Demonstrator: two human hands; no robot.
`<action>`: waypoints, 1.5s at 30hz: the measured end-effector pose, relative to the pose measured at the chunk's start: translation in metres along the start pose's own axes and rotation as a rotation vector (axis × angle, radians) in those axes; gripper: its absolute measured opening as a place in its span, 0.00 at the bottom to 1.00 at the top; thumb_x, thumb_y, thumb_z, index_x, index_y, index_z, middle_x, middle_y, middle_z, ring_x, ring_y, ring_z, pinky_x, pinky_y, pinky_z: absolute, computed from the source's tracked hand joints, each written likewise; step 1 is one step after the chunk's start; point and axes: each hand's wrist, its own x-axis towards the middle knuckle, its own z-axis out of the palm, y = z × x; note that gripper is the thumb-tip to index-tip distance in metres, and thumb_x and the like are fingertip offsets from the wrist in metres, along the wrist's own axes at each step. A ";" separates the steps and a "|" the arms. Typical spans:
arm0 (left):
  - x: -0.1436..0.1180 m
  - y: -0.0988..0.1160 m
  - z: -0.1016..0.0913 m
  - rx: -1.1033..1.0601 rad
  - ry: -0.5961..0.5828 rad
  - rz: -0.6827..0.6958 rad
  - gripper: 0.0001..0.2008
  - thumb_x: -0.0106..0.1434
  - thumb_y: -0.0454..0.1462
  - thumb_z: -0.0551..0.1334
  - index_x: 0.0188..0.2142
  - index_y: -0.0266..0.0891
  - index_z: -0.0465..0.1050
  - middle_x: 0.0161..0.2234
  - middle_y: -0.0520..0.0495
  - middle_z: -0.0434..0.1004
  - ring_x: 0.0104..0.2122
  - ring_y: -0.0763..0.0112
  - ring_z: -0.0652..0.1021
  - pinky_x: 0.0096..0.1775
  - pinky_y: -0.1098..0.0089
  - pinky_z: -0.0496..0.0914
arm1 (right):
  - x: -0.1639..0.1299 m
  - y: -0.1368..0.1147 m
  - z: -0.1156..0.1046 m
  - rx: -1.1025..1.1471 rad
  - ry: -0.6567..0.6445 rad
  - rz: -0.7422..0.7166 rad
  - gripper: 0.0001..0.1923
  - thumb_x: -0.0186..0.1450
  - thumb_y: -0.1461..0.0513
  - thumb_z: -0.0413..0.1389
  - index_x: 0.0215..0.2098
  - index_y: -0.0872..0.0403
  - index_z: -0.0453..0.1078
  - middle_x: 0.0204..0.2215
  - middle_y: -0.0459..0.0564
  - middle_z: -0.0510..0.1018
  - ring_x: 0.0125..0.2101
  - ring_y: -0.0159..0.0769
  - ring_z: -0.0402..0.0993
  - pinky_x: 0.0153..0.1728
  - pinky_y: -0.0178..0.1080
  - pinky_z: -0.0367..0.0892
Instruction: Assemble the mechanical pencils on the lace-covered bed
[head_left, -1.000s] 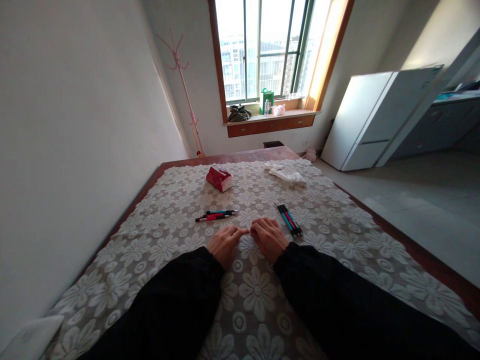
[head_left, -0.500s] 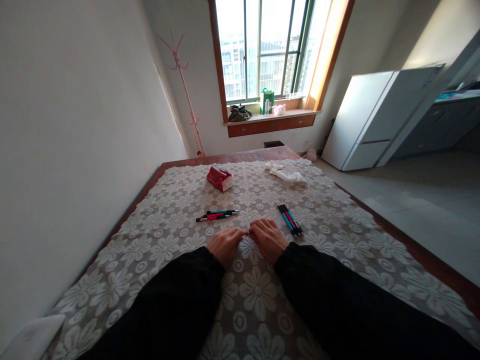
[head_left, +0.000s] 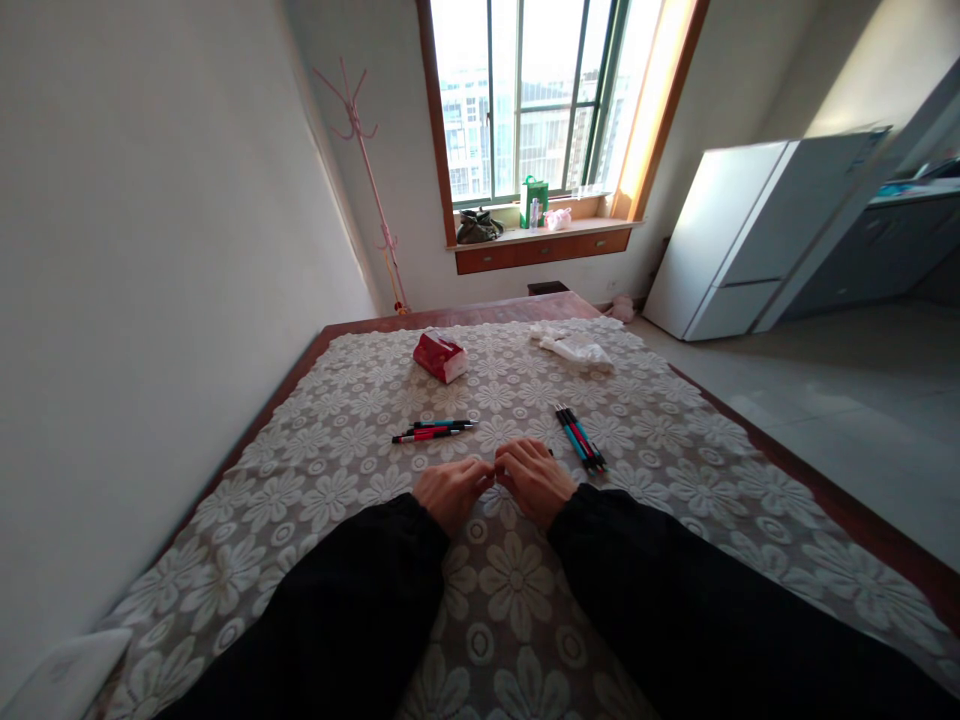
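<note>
Resting on the cloth [head_left: 675, 470], our left hand [head_left: 448, 490] and right hand [head_left: 535, 480] meet at curled fingertips, whatever they pinch too small to tell, pens [head_left: 580, 438] just right, more pens [head_left: 433, 430] left

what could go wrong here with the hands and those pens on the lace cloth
1. The left hand and right hand meet fingertip to fingertip over something too small to make out; if dropped, it might vanish into the lace cloth.
2. The right wrist lies close to the pen bundle; a sideways move may scatter it.
3. Tugging the cloth could roll the loose pens.
</note>
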 end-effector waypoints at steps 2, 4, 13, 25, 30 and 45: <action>0.000 0.002 -0.001 0.006 -0.003 -0.034 0.11 0.75 0.41 0.52 0.44 0.44 0.73 0.38 0.50 0.81 0.33 0.69 0.80 0.32 0.72 0.67 | 0.000 -0.001 -0.002 0.005 0.016 0.013 0.05 0.69 0.67 0.51 0.40 0.52 0.68 0.41 0.52 0.76 0.44 0.41 0.69 0.49 0.45 0.61; 0.001 0.003 -0.002 0.004 -0.006 -0.074 0.11 0.74 0.41 0.52 0.44 0.44 0.73 0.39 0.50 0.82 0.33 0.69 0.80 0.32 0.72 0.66 | 0.000 -0.002 -0.004 -0.005 0.049 0.071 0.09 0.67 0.69 0.50 0.43 0.53 0.68 0.43 0.53 0.77 0.46 0.42 0.69 0.50 0.45 0.60; 0.000 0.004 -0.003 0.020 -0.033 -0.177 0.11 0.74 0.41 0.51 0.45 0.45 0.71 0.41 0.50 0.81 0.35 0.65 0.82 0.32 0.70 0.65 | 0.000 0.000 -0.004 -0.121 -0.032 0.234 0.09 0.64 0.70 0.53 0.39 0.53 0.70 0.41 0.52 0.77 0.46 0.43 0.69 0.51 0.46 0.58; 0.000 0.004 -0.003 0.001 -0.019 -0.153 0.11 0.74 0.41 0.51 0.45 0.45 0.71 0.40 0.50 0.81 0.34 0.68 0.80 0.32 0.71 0.65 | -0.002 0.002 0.002 -0.043 0.022 0.077 0.09 0.69 0.70 0.49 0.42 0.52 0.67 0.38 0.49 0.76 0.40 0.38 0.69 0.43 0.40 0.60; -0.001 0.002 -0.001 -0.014 0.000 -0.138 0.13 0.74 0.43 0.50 0.44 0.45 0.71 0.39 0.50 0.81 0.33 0.69 0.80 0.32 0.72 0.65 | -0.002 0.002 0.003 -0.033 -0.027 0.013 0.09 0.69 0.70 0.50 0.43 0.52 0.66 0.37 0.49 0.75 0.38 0.37 0.70 0.40 0.38 0.61; 0.000 0.002 -0.002 -0.074 0.033 -0.090 0.11 0.74 0.41 0.51 0.43 0.44 0.71 0.37 0.50 0.80 0.34 0.69 0.81 0.34 0.72 0.67 | 0.000 -0.002 0.000 0.071 -0.016 0.038 0.09 0.66 0.69 0.50 0.43 0.53 0.65 0.38 0.52 0.75 0.41 0.39 0.70 0.44 0.40 0.67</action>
